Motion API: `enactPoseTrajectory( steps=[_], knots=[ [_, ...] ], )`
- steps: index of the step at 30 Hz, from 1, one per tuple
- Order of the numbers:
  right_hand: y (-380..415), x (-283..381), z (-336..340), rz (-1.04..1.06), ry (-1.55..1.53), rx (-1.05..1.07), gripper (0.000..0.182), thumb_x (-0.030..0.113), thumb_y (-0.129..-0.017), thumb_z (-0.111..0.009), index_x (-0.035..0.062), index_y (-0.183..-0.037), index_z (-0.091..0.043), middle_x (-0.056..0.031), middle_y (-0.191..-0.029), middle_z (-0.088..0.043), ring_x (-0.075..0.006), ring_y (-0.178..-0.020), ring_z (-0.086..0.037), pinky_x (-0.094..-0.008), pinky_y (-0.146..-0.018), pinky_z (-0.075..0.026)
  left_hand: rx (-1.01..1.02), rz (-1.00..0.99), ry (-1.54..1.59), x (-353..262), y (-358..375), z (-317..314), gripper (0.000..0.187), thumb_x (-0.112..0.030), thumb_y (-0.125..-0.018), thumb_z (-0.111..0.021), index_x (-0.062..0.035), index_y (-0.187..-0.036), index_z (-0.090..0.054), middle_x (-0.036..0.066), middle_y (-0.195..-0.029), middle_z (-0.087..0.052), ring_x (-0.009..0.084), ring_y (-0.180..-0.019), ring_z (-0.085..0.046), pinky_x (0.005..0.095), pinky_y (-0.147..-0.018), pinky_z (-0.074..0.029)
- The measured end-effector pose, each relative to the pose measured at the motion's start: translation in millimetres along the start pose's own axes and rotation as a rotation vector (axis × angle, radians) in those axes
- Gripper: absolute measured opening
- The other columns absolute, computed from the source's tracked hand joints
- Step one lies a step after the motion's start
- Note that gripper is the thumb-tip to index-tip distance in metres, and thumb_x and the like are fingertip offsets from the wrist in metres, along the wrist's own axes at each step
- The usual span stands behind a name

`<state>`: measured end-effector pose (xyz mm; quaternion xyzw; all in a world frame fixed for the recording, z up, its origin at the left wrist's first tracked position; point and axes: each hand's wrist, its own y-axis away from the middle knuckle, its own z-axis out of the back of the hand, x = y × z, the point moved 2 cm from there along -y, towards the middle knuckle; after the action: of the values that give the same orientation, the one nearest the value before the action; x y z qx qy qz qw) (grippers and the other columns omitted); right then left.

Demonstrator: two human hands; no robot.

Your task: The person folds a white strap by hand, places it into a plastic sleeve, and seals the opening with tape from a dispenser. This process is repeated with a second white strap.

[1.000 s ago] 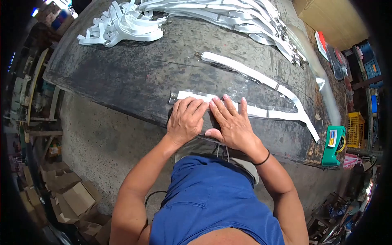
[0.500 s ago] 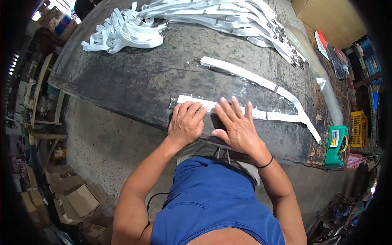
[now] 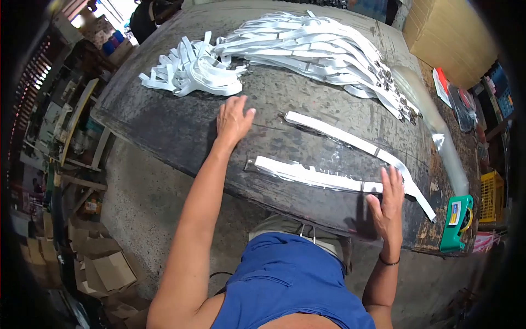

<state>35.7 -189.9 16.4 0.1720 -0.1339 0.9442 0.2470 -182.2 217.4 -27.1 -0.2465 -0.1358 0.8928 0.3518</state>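
Observation:
White Y-shaped suspenders [image 3: 334,130] with metal clips lie spread on the worktable [image 3: 181,129], their two long straps side by side with shiny clear plastic along them. My right hand [image 3: 390,203] is at the suspenders near where the straps join, fingers stretched out, nothing gripped. My left hand [image 3: 234,122] hovers over the tabletop left of the suspenders, its fingers loosely extended and holding nothing. Just beyond its fingertips sits a tangled heap of white straps [image 3: 192,68]. A larger layered pile of white suspenders [image 3: 312,49] stretches across the back.
A green tape dispenser [image 3: 453,227] stands at the right front corner. Clear plastic tubing [image 3: 446,148] runs along the right side towards a cardboard box [image 3: 446,41]. Opened cartons [image 3: 112,271] lie on the floor at left. A person [image 3: 150,19] is at the far end.
Both hands have left the near strap. My left hand moved forward and left towards the heap; my right hand slid right to the strap junction. The camera view has shifted.

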Motion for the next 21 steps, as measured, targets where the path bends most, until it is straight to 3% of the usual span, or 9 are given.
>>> enactPoseTrajectory(
  steps=[2, 6, 7, 8, 12, 14, 15, 18, 21],
  knots=[
    [8, -16, 3, -0.027, -0.038, -0.090, 0.068, 0.026, -0.094, -0.068, 0.0071, -0.154, -0.042, -0.0200, -0.163, -0.031, -0.0409, -0.152, -0.023, -0.0526, -0.122, -0.018, 0.054, 0.341, 0.018, 35, -15, -5, 0.053, -0.035, -0.093, -0.066, -0.0088, -0.139, -0.057, 0.019, -0.136, -0.057, 0.0406, -0.124, -0.055, 0.0503, -0.103, -0.044],
    [28, -47, 4, -0.116, -0.098, -0.204, 0.061, 0.020, -0.097, -0.064, 0.0038, -0.151, -0.044, -0.0217, -0.162, -0.033, -0.0386, -0.152, -0.026, -0.0476, -0.122, -0.020, 0.080, 0.554, 0.123, 85, -29, -8, 0.038, -0.039, -0.093, -0.065, -0.0093, -0.117, -0.070, 0.019, -0.123, -0.064, 0.0382, -0.119, -0.059, 0.0478, -0.101, -0.046],
    [33, -54, 2, -0.136, -0.110, -0.246, 0.059, 0.019, -0.097, -0.063, 0.0030, -0.151, -0.045, -0.0215, -0.161, -0.034, -0.0382, -0.152, -0.027, -0.0469, -0.122, -0.020, 0.056, 0.561, 0.122, 94, -33, -14, 0.034, -0.040, -0.092, -0.067, -0.0083, -0.103, -0.072, 0.018, -0.117, -0.066, 0.0373, -0.116, -0.060, 0.0471, -0.100, -0.047],
    [37, -61, 1, -0.158, -0.120, -0.287, 0.057, 0.018, -0.097, -0.062, 0.0022, -0.150, -0.045, -0.0214, -0.161, -0.034, -0.0379, -0.152, -0.027, -0.0463, -0.122, -0.021, 0.051, 0.564, 0.117, 92, -37, -12, 0.034, -0.040, -0.092, -0.067, -0.0083, -0.103, -0.072, 0.018, -0.117, -0.066, 0.0373, -0.116, -0.060, 0.0471, -0.100, -0.047],
    [55, -80, -17, -0.224, -0.117, -0.400, 0.054, 0.016, -0.098, -0.061, 0.0015, -0.148, -0.047, -0.0211, -0.160, -0.036, -0.0374, -0.151, -0.029, -0.0456, -0.122, -0.023, 0.151, 0.465, 0.073, 76, -47, -21, 0.033, -0.041, -0.090, -0.069, -0.0086, -0.096, -0.075, 0.016, -0.112, -0.067, 0.0363, -0.112, -0.061, 0.0463, -0.099, -0.047],
    [62, -88, -31, -0.277, -0.125, -0.448, 0.052, 0.017, -0.099, -0.061, 0.0016, -0.148, -0.048, -0.0211, -0.159, -0.037, -0.0369, -0.150, -0.031, -0.0455, -0.121, -0.024, 0.086, 0.034, 0.111, 48, -52, -19, 0.033, -0.036, -0.090, -0.071, -0.0044, -0.099, -0.074, 0.017, -0.110, -0.069, 0.0334, -0.107, -0.065, 0.0406, -0.089, -0.051],
    [62, -89, -33, -0.275, -0.100, -0.429, 0.051, 0.019, -0.101, -0.060, 0.0013, -0.147, -0.049, -0.0212, -0.158, -0.038, -0.0375, -0.149, -0.032, -0.0458, -0.120, -0.025, 0.182, -0.042, 0.160, 34, -57, -15, 0.033, -0.035, -0.092, -0.070, -0.0051, -0.104, -0.074, 0.016, -0.116, -0.066, 0.0330, -0.111, -0.062, 0.0395, -0.092, -0.050],
    [55, -80, -26, -0.279, -0.124, -0.430, 0.050, 0.020, -0.101, -0.060, 0.0009, -0.146, -0.049, -0.0209, -0.157, -0.039, -0.0381, -0.149, -0.033, -0.0458, -0.120, -0.026, 0.403, -0.083, 0.346, 12, -73, -28, 0.036, -0.036, -0.093, -0.069, -0.0055, -0.111, -0.073, 0.015, -0.120, -0.065, 0.0323, -0.111, -0.061, 0.0393, -0.094, -0.049],
    [56, -78, -26, -0.224, -0.047, -0.421, 0.050, 0.018, -0.099, -0.061, 0.0011, -0.145, -0.050, -0.0212, -0.157, -0.039, -0.0408, -0.148, -0.031, -0.0485, -0.120, -0.025, 0.571, -0.123, 0.248, -5, -82, -36, 0.042, -0.044, -0.094, -0.065, -0.0101, -0.118, -0.073, 0.016, -0.124, -0.064, 0.0332, -0.116, -0.060, 0.0426, -0.100, -0.047]
  ],
)
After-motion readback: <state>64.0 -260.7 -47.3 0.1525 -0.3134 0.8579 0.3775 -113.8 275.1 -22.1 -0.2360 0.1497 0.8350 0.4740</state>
